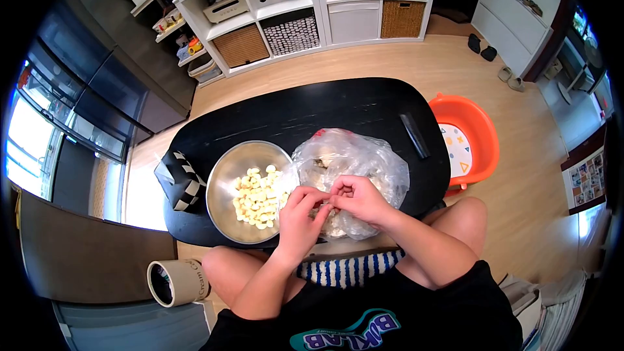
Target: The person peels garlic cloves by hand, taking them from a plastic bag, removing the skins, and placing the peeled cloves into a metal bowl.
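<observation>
My left hand [302,216] and my right hand [357,200] meet fingertip to fingertip over a clear plastic bag [383,166]. Both are closed in a pinch; whatever is between the fingers is too small and covered to make out. Whitish and brownish bits, like garlic skins, show through the crumpled bag. Left of it stands a steel bowl [224,185] holding many pale yellow pieces that look like peeled garlic cloves [257,196]. My left hand is just right of the bowl's rim, partly over the bag.
All this stands on a black table [292,107]. A checkered box [182,182] is at its left edge, a dark flat bar [415,135] at its right. Beyond are an orange tub [484,136] and white cube shelves [286,6]. A cream bin [179,282] stands on the floor.
</observation>
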A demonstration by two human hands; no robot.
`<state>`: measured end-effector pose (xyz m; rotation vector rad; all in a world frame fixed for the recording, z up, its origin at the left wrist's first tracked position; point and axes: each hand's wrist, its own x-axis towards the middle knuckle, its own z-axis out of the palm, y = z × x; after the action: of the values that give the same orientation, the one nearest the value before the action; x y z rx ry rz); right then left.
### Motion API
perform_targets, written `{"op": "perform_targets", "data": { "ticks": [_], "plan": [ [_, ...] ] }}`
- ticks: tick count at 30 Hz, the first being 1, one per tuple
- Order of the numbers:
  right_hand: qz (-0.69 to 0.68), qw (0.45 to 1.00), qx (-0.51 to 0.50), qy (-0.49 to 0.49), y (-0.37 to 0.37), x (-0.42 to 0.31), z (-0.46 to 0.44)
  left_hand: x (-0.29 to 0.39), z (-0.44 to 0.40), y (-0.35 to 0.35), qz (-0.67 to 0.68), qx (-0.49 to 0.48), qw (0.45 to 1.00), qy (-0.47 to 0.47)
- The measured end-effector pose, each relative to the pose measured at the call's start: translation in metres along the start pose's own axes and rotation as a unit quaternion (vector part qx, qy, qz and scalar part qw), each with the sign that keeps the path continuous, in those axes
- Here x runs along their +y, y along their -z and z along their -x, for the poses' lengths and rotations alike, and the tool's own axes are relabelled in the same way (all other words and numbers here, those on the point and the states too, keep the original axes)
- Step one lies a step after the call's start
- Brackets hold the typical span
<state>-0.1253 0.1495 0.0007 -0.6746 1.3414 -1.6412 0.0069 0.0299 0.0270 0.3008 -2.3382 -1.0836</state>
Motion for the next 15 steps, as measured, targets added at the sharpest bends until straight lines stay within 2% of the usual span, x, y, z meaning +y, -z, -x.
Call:
{"op": "perform_targets", "data": {
  "ticks": [5, 15],
  "plan": [
    [-0.014, 1.000, 0.000, 0.003, -0.0013, 0.0002, 0.0000, -0.0011, 0.0008, -0.0013, 0.006, -0.002, 1.000, 0.012],
    [0.072, 0.997, -0.002, 0.033, -0.0002, -0.0009, 0.0017, -0.0022, 0.0007, -0.0018, 0.025, -0.001, 0.999, 0.022]
  ]
}}
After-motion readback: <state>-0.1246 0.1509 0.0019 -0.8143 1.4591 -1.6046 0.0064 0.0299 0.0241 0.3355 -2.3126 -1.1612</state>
